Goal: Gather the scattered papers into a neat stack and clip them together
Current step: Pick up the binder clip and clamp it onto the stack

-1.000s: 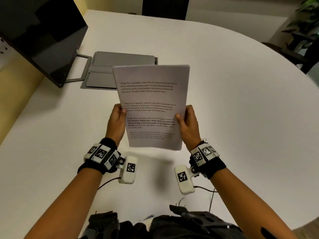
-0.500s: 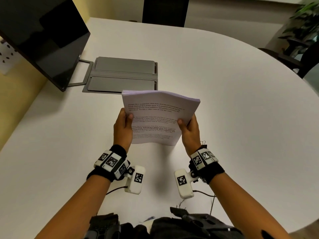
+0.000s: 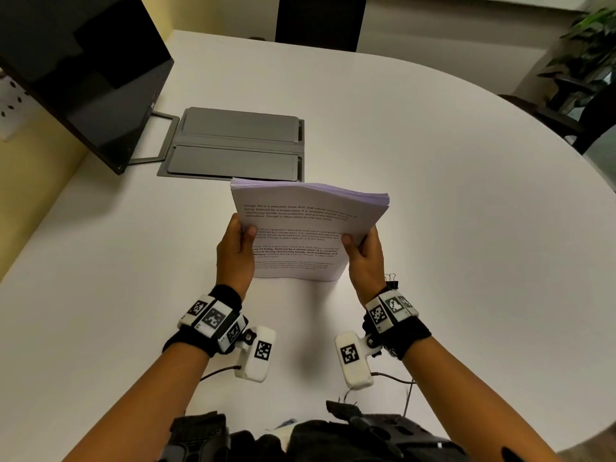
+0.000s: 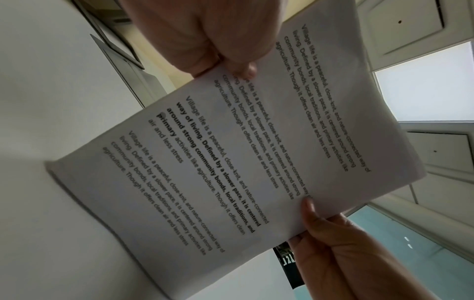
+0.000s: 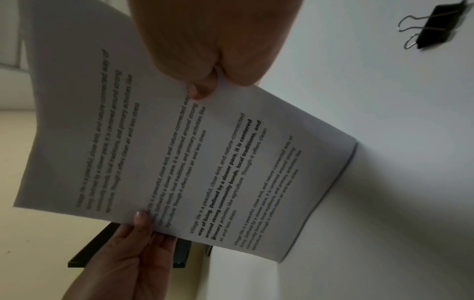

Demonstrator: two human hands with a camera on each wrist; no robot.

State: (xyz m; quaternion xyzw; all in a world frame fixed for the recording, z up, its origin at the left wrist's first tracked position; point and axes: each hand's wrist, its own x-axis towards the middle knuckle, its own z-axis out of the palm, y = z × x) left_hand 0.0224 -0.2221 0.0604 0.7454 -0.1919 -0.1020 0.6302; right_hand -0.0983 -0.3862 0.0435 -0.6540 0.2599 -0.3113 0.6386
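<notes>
A stack of printed white papers (image 3: pixel 303 228) stands on its bottom edge on the white table (image 3: pixel 450 201), leaning away from me. My left hand (image 3: pixel 238 248) grips its left side, thumb on the front sheet. My right hand (image 3: pixel 361 253) grips its right side the same way. Both wrist views show the papers (image 4: pixel 231 154) (image 5: pixel 179 154) pinched between thumb and fingers, with the lower edge touching the table. A black binder clip (image 5: pixel 433 26) lies on the table to the right of my right hand; in the head view only the clip's wire handles (image 3: pixel 390 277) show behind the wrist.
A grey folded panel (image 3: pixel 233 148) lies flat just beyond the papers. A dark monitor (image 3: pixel 83 68) stands at the far left on its stand. A black chair (image 3: pixel 320 18) sits at the table's far edge, a plant (image 3: pixel 586 45) at the right.
The papers came down from held upright in the air to resting bottom edge on the table, tilting further away from me. Both hands kept their grip and lowered with them.
</notes>
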